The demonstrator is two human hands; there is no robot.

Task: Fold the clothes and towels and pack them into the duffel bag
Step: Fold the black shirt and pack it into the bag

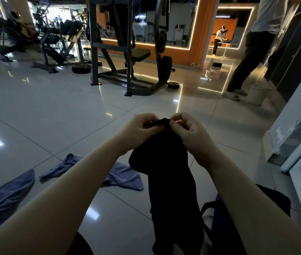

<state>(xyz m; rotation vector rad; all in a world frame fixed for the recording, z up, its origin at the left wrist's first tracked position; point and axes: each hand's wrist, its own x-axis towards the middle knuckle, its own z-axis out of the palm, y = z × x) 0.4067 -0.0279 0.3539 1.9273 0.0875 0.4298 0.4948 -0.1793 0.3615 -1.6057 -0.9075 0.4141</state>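
From the head camera, the left hand (142,129) and right hand (188,129) pinch the top edge of a black garment (166,172) with curled fingers, probably to find its corners for folding; it hangs lengthwise, long axis vertical, above the duffel bag (225,227) and beside purple towels (120,175) on the floor

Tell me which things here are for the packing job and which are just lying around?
For the job:
black garment, pinched at its top edge by the left hand and right hand
two purple towels on the floor
dark bag, bottom right

Just there:
weight machine
loose weight plates
white bucket
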